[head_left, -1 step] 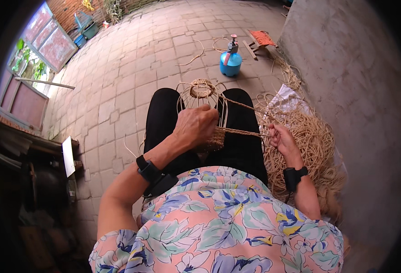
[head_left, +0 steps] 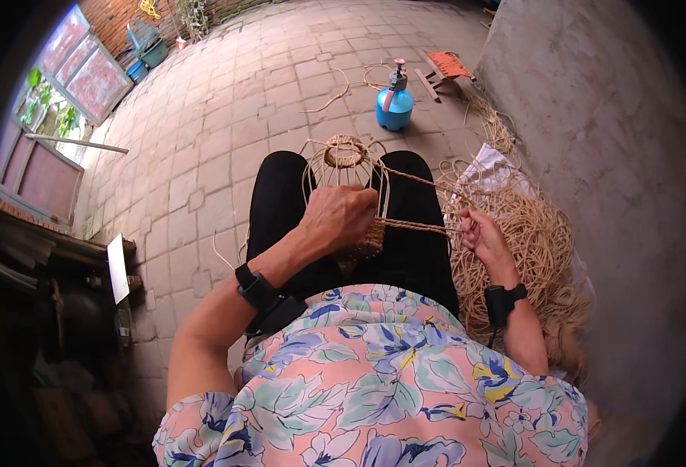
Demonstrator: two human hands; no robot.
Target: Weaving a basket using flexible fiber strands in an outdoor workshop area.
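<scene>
Between my knees rests a small half-woven basket (head_left: pixel 346 153), with a coiled ring at its far end, bare upright strands around the middle and a tightly woven band nearer me. My left hand (head_left: pixel 341 216) is closed on the basket's near part, back of the hand up; its fingertips are mostly hidden. A twisted straw-coloured cord (head_left: pixel 413 226) runs from beside that hand to my right hand (head_left: pixel 479 231), which pinches it out to the right. A second length of cord slants from the basket's far side toward the same hand.
A big heap of loose cord (head_left: pixel 522 249) lies on white sheeting at my right, beside a grey wall (head_left: pixel 615 156). Ahead on the paving stand a blue pump sprayer (head_left: pixel 394 111) and a low stool with an orange seat (head_left: pixel 447 65). Dark clutter fills the left side.
My left hand has shifted very slightly to the right over the basket. My right hand and the cord look the same.
</scene>
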